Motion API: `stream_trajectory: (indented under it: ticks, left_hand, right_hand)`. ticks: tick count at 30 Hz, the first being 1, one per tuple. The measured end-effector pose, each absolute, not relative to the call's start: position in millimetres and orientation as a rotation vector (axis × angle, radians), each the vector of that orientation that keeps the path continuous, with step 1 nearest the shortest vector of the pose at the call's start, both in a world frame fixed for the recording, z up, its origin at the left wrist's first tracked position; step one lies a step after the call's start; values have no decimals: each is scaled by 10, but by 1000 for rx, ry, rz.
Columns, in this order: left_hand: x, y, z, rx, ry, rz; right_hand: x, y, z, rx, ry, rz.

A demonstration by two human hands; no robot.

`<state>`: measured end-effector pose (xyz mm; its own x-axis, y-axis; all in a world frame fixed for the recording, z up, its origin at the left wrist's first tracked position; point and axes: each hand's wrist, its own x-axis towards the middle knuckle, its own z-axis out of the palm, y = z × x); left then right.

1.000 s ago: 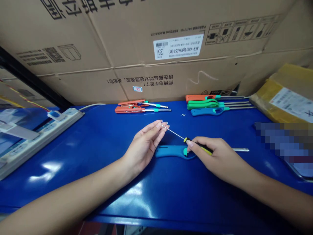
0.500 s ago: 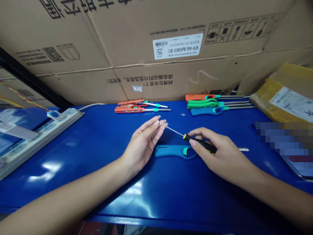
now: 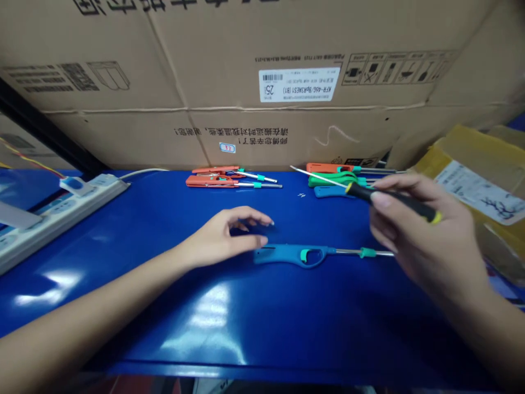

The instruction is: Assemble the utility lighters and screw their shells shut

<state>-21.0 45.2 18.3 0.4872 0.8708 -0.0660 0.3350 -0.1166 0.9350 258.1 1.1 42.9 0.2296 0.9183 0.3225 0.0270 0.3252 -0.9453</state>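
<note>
My right hand (image 3: 422,230) is closed around the black handle of a screwdriver (image 3: 394,201) with yellow ends; its thin metal shaft points left and slightly up. A blue gas lighter (image 3: 287,254) with a teal trigger and long metal barrel lies on the blue table (image 3: 262,317). Its barrel tip is hidden behind my right hand. By the left end of the lighter is my left hand (image 3: 229,235), with thumb and fingers apart and nothing visible between them. Whether the thumb touches the lighter, I cannot tell.
Orange lighters (image 3: 213,181) lie at the back, left of centre. Orange, green and blue lighters (image 3: 328,179) lie together at the back right. A big cardboard box (image 3: 229,54) stands behind. A power strip (image 3: 61,219) is at left, a yellow-taped carton (image 3: 459,169) at right.
The screwdriver has moved right and up with my right hand, away from my left fingers. My left hand has opened and turned down toward the blue lighter. The view has shifted slightly.
</note>
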Motion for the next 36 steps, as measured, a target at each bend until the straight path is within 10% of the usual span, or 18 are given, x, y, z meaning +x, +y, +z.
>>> stream_trajectory:
  ticks: [36]
  left_hand:
    - [-192,48,-175,2299,871,628]
  right_hand:
    - [1714,87,509,-1086,-1951,130]
